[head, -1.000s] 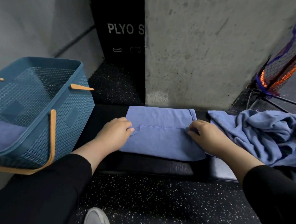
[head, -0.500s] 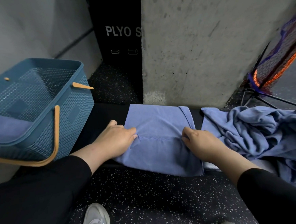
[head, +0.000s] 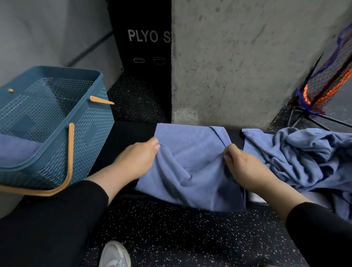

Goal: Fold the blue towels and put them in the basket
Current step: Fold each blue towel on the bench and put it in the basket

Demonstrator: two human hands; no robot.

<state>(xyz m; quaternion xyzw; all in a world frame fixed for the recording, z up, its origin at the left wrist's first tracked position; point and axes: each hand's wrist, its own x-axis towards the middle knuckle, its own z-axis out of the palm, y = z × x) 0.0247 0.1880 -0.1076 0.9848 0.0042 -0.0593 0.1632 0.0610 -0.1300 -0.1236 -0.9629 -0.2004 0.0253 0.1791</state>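
Pinching the blue towel (head: 189, 164) at its two sides, left hand (head: 136, 158) and right hand (head: 245, 167) have curled fingers, both forearms reaching forward.

Probably a gym: speckled rubber floor (head: 186, 236), black "PLYO" box (head: 143, 39), padded bench (head: 121, 138), netting (head: 337, 66).

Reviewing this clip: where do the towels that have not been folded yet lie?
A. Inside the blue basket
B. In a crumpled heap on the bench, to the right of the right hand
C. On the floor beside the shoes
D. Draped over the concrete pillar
B: the crumpled heap of towels lies on the bench, to the right of the right hand.
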